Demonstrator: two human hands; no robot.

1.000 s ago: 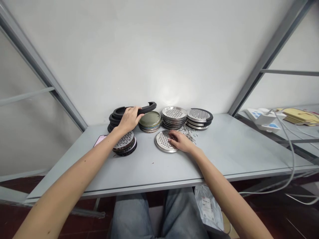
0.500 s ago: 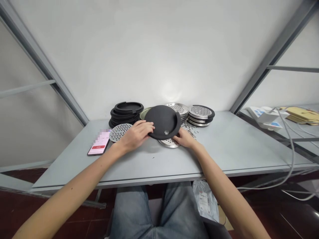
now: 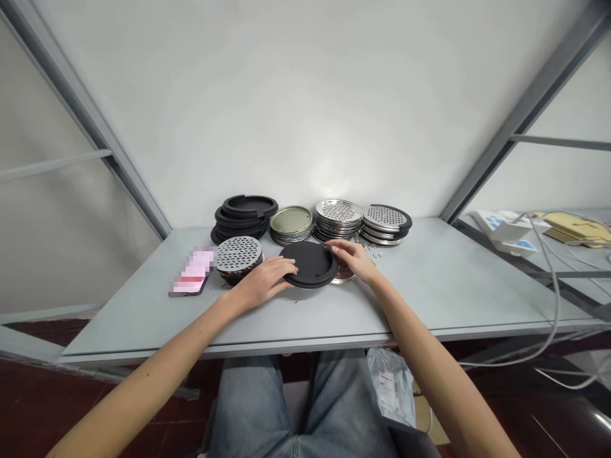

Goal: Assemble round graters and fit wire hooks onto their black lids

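A black round shallow tray (image 3: 308, 264) with a raised rim is held low over the table, its hollow side up. My left hand (image 3: 265, 281) grips its left edge, fingers on top and thumb below. At its upper right rim, my right hand (image 3: 353, 257) pinches the edge between thumb and fingers. Partly hidden under the tray and right hand is a shiny metal disc (image 3: 344, 275). Beside my left hand stands a stack of grey perforated discs (image 3: 238, 253). Small metal rings (image 3: 375, 251) lie scattered just beyond my right hand.
Along the wall stand stacks of black round trays (image 3: 243, 219), gold-green lids (image 3: 291, 221), silver perforated discs (image 3: 338, 213) and black-rimmed perforated discs (image 3: 386, 219). A phone (image 3: 193, 273) lies at left. White cables (image 3: 556, 286) hang at right, near a white box (image 3: 508, 230).
The black tray has tipped from facing me to nearly flat and come down toward the table. My right hand has moved from its lower right edge up to the upper right rim.
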